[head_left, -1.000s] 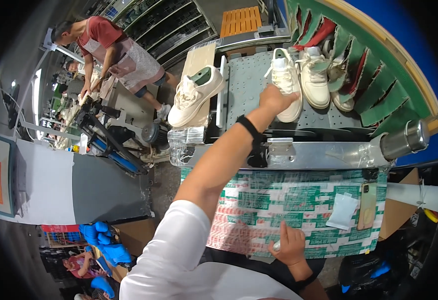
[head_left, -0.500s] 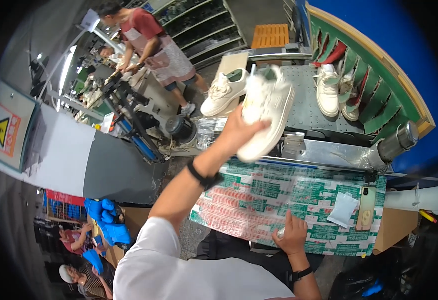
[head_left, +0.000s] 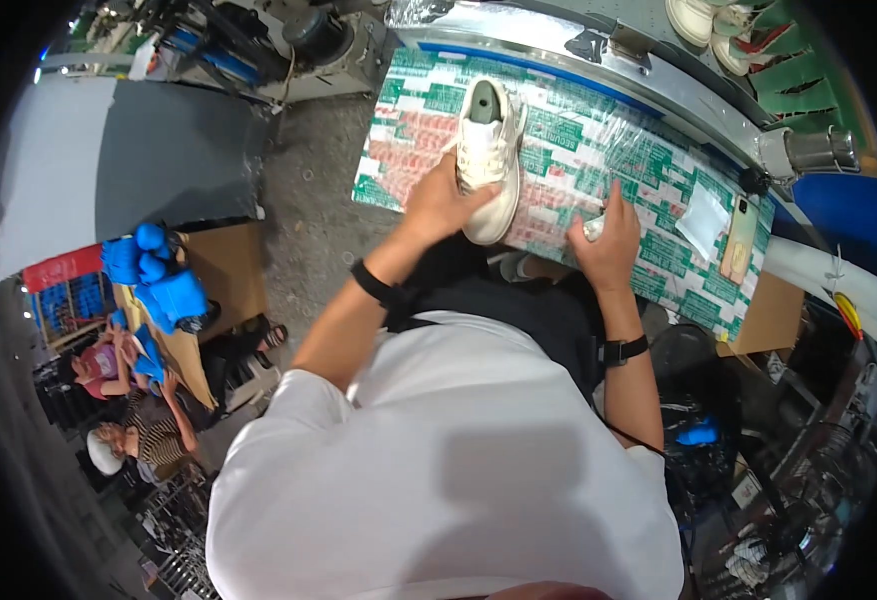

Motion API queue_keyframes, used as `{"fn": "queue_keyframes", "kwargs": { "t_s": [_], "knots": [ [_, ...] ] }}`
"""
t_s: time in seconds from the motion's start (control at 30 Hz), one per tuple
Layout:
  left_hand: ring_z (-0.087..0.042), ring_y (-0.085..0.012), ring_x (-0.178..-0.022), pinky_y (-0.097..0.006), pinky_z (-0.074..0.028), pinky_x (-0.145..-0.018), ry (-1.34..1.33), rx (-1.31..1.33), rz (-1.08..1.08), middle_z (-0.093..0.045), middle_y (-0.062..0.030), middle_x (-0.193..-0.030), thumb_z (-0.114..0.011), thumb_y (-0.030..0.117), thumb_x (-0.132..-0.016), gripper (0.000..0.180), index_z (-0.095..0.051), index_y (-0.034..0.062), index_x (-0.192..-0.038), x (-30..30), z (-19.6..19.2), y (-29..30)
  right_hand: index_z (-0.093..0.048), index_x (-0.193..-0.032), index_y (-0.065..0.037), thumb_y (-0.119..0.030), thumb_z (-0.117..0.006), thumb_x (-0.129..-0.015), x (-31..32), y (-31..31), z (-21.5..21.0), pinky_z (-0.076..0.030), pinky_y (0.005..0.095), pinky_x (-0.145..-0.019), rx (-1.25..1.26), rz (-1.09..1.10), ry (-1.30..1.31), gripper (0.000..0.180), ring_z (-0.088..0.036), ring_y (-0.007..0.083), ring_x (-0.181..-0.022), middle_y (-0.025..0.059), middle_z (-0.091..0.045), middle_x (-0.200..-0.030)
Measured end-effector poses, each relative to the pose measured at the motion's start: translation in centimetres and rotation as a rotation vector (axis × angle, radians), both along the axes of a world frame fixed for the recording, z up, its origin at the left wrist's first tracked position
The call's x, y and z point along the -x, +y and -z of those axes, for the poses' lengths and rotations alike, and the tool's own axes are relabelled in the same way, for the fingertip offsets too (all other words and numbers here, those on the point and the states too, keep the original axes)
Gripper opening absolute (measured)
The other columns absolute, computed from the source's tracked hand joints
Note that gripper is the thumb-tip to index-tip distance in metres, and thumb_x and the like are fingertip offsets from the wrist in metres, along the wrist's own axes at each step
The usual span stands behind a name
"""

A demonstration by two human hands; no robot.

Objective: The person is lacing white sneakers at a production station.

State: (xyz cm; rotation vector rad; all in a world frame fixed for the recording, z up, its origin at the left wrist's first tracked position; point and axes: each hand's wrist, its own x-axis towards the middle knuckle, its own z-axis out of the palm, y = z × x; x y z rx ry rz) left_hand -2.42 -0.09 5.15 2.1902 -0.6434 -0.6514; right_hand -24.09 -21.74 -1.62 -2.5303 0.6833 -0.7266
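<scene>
A cream-white lace-up sneaker (head_left: 489, 165) is in my left hand (head_left: 442, 204), over the near left part of the work table. Its toe points toward me, and a grey-green piece with a small dark hole fills its opening. My thumb lies across the toe while the other fingers go round the side. To the right, my right hand (head_left: 609, 240) is closed round a small whitish thing (head_left: 595, 228), mostly hidden in the palm, with the index finger pointing away from me. Green, white and red printed sheeting (head_left: 559, 130) covers the table under both hands.
On the table's right lie a white packet (head_left: 703, 222) and a phone (head_left: 741, 240). A metal rail (head_left: 539, 42) runs along the far edge, ending near a metal cylinder (head_left: 819, 152). Another white shoe (head_left: 691, 20) stands beyond. Two people sit at the lower left near blue bundles (head_left: 164, 285).
My left hand has brought the sneaker from above the far machine bed back over the near table. The view has tilted down toward my body. My right hand still holds the small whitish thing.
</scene>
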Motion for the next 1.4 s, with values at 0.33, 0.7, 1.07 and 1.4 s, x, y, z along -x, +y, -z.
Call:
{"fn": "queue_keyframes", "kwargs": {
  "t_s": [0.33, 0.7, 1.07, 1.4],
  "knots": [
    [-0.063, -0.0372, -0.144, -0.047, -0.051, -0.118, -0.248, 0.399, 0.264, -0.064, -0.0212, -0.157, -0.088, 0.039, -0.097, 0.048, -0.080, 0.0142, -0.137, -10.3, -1.1, -2.9, -0.051, -0.159, 0.006, -0.023, -0.086, -0.079, -8.1, 9.2, -9.8, -0.048, 0.0505, -0.099, 0.041, -0.448, 0.014, 0.092, -0.063, 0.0376, -0.112, 0.0189, -0.065, -0.121],
    [-0.057, -0.0372, -0.151, -0.051, -0.047, -0.125, -0.097, 0.285, 0.555, -0.058, -0.0164, -0.166, -0.092, 0.040, -0.092, 0.047, -0.083, 0.0217, -0.134, -14.0, -0.8, -5.2, -0.062, -0.151, 0.007, -0.022, -0.078, -0.091, -11.0, 11.2, -10.6, -0.055, 0.0405, -0.093, -0.571, -0.521, 0.059, 0.069, -0.068, 0.0270, -0.101, 0.0125, -0.073, -0.113],
    [-0.048, -0.0370, -0.160, -0.051, -0.047, -0.125, -0.005, 0.159, 0.513, -0.050, -0.0182, -0.173, -0.095, 0.053, -0.087, 0.067, -0.077, 0.0228, -0.144, -12.5, -2.3, -4.6, -0.057, -0.150, 0.009, -0.021, -0.083, -0.080, -7.6, 8.3, -10.0, -0.052, 0.0522, -0.093, -0.054, -0.382, -0.003, 0.080, -0.064, 0.0404, -0.101, 0.0195, -0.065, -0.111],
    [-0.075, -0.0340, -0.124, -0.043, -0.060, -0.101, -0.241, 0.329, 0.379, -0.063, -0.0177, -0.161, -0.096, 0.043, -0.082, 0.050, -0.085, 0.0138, -0.121, -11.5, -0.1, -4.5, -0.058, -0.148, 0.011, -0.022, -0.082, -0.080, -0.4, 7.5, -13.0, -0.052, 0.0527, -0.088, 0.013, -0.399, 0.228, 0.079, -0.064, 0.0403, -0.096, 0.0209, -0.063, -0.104]
  ]
}}
